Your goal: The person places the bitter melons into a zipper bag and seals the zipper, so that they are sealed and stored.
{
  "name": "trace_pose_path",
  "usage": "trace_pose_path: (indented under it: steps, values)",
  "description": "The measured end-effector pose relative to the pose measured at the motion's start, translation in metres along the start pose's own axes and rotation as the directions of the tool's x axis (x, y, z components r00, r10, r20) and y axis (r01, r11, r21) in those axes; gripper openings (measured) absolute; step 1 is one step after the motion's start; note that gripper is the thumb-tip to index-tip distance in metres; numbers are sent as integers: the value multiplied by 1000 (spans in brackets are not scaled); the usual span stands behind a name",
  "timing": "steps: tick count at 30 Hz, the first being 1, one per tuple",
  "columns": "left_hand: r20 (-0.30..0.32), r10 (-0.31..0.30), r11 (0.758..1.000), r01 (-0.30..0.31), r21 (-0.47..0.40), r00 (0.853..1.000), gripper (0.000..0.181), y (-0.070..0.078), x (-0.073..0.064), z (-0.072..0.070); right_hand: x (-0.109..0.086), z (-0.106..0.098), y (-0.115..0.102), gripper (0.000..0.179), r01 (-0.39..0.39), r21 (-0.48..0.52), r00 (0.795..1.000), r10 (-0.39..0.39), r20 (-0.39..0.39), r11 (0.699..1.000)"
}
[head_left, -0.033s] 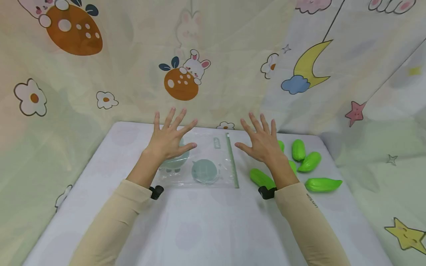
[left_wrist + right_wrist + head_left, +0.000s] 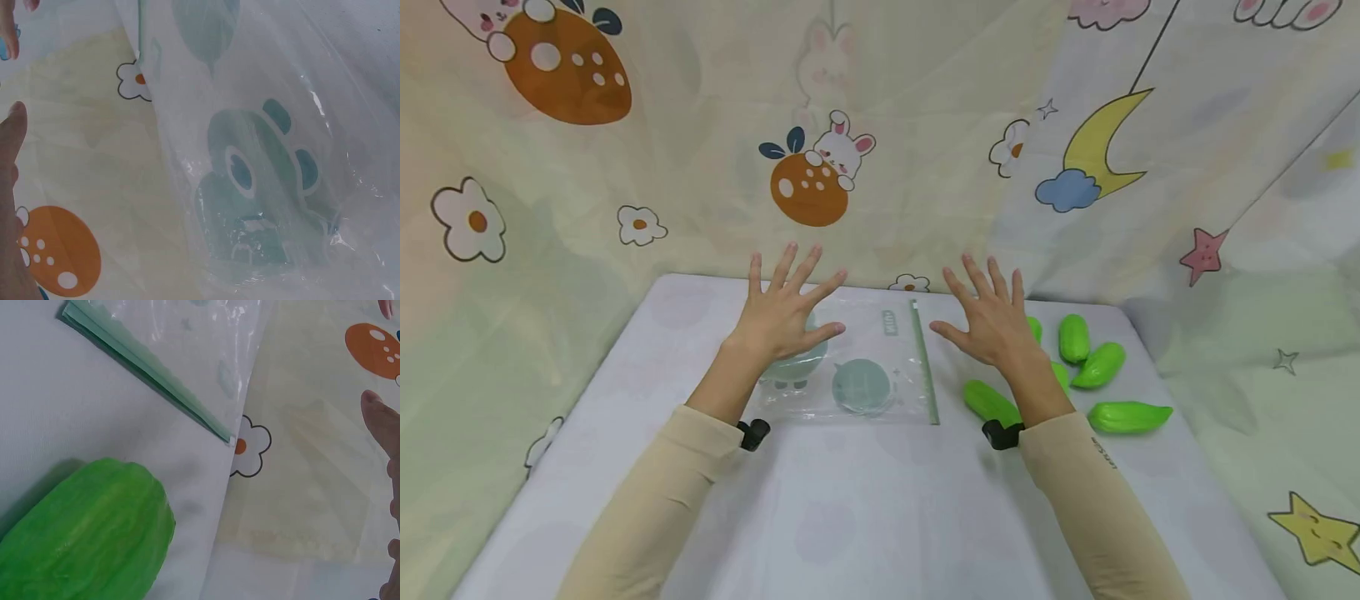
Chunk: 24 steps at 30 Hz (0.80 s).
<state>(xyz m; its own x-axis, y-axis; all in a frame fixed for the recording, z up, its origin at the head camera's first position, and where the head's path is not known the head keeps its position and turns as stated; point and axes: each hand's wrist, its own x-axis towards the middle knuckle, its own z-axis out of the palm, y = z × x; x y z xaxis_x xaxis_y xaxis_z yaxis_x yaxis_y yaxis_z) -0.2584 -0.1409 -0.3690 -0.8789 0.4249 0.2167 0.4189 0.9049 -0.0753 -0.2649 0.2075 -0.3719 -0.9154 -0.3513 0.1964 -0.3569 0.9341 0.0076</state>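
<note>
My left hand [image 2: 775, 323] is raised with its fingers spread, holding nothing, over the left part of a clear plastic zip bag [image 2: 904, 398]. The bag lies flat, has pale green cartoon prints, and its green zip edge [image 2: 927, 367] faces right. Fingers also spread, my right hand [image 2: 997, 327] hovers to the right of that edge with nothing in it. Below its wrist lies a bright green, ridged, elongated vegetable-like piece [image 2: 988, 402], seen large in the right wrist view [image 2: 94, 531]. My right hand and forearm partly hide other green pieces.
More green pieces sit at the table's right side: one upright [image 2: 1074, 337], one slanted [image 2: 1101, 365], and one lying with a pointed tip [image 2: 1129, 417]. A white cloth covers the table [image 2: 850, 517]. A printed curtain [image 2: 925, 200] hangs behind its far edge.
</note>
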Motion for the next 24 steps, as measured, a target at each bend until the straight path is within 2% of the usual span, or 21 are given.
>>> trace_pose_path:
  steps: [5,16,24]
  values:
    - [-22,11,1000,-11,1,1000,80,-1,0,-1,0,-1,-1,91,4,4,1000,-4,-13,1000]
    - [-10,38,999,-38,-35,999,82,2,-4,3,-5,2,1,91,-2,3,1000,2,-11,1000]
    - [-7,48,998,-48,-43,999,82,2,-7,7,-10,4,5,89,10,49,1000,-10,-5,999]
